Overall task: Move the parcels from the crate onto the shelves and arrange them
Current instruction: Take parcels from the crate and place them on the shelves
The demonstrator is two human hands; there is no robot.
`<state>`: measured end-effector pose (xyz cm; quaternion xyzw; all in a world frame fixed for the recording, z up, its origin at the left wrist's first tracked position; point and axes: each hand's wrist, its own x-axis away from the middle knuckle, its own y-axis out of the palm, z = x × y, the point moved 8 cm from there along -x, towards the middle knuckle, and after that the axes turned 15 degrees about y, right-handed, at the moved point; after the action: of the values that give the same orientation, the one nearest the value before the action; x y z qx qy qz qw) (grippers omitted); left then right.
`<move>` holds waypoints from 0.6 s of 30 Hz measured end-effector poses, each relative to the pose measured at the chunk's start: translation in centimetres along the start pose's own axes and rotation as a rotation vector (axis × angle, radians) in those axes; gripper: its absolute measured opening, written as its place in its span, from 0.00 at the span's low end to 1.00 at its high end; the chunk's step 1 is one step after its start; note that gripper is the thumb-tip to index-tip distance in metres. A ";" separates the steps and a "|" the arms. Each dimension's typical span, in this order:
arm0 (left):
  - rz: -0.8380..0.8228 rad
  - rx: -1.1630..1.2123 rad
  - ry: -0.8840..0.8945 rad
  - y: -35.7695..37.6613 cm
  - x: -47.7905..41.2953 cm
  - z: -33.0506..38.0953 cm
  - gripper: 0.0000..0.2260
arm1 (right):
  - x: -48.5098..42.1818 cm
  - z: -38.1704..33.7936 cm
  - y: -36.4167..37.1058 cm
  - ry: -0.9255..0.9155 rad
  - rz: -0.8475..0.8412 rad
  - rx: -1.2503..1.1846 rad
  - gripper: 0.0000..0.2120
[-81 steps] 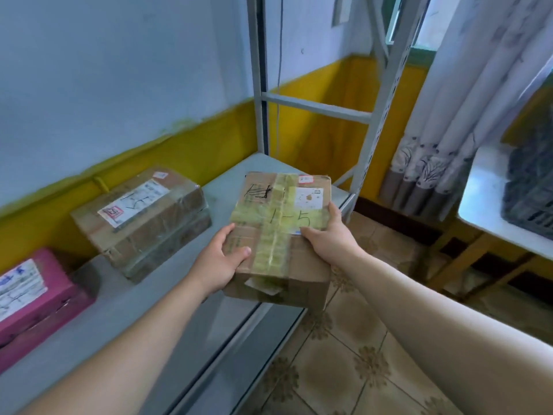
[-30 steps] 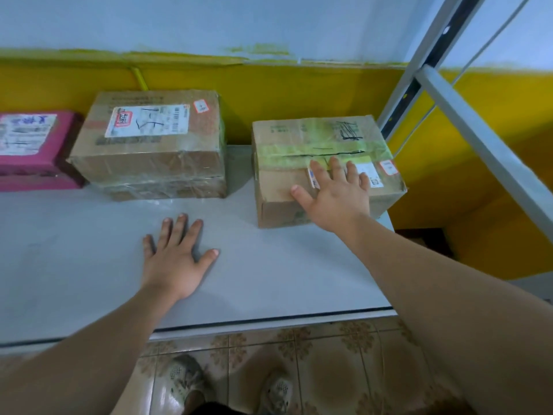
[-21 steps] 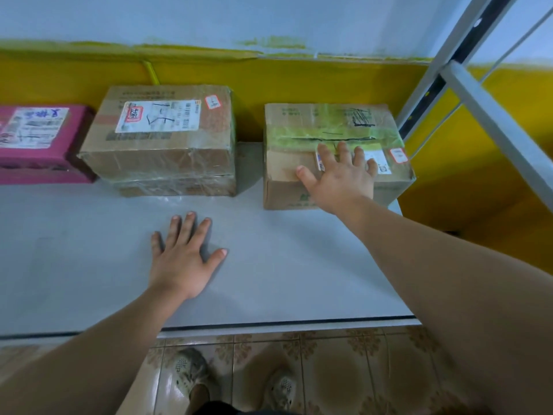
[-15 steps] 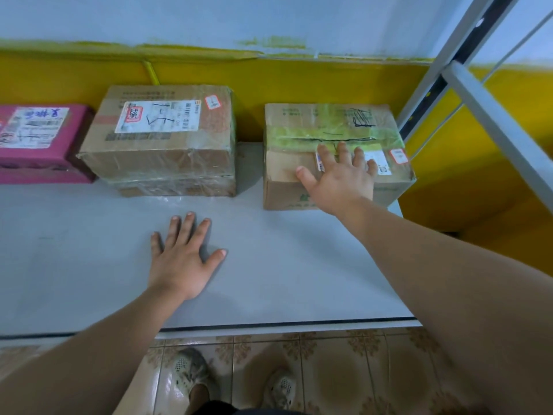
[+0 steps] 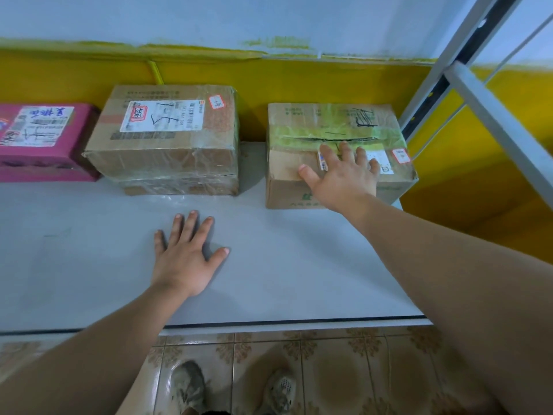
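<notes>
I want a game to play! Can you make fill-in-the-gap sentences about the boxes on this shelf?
1. The right hand lies flat on the rightmost box, sealed with ____ tape.
2. The box farthest left is ____.
3. The left hand lies flat on the grey shelf, holding ____.

Missing words: green; pink; nothing.

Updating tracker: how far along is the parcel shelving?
Done: three parcels stand on the shelf: pink box, plastic-wrapped carton, green-taped carton. In hand: right hand lies flat on the green-taped carton; left hand flat on the shelf. Left: crate out of view, so remaining parcels can't be counted.
</notes>
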<state>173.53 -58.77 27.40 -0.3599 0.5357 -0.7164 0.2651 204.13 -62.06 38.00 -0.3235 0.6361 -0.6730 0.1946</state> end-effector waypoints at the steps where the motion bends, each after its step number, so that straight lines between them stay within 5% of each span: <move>1: 0.004 0.005 0.000 0.0 0.0 0.0 0.34 | 0.0 0.0 -0.1 0.000 -0.019 -0.009 0.37; 10: -0.107 0.097 0.027 -1.0 0.1 0.0 0.33 | 4.2 -1.3 -2.6 -0.072 -0.040 0.044 0.37; 15: -0.081 0.391 0.113 -6.0 3.8 -0.2 0.28 | 10.2 -4.1 -4.1 -0.148 -0.060 0.092 0.35; 18: -0.053 0.356 0.160 -9.9 8.5 -1.2 0.25 | 14.3 -6.8 -5.0 -0.182 -0.057 0.092 0.34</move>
<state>167.49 -61.73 38.65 -0.2631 0.4102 -0.8330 0.2621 189.99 -66.15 45.69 -0.3921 0.5747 -0.6745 0.2471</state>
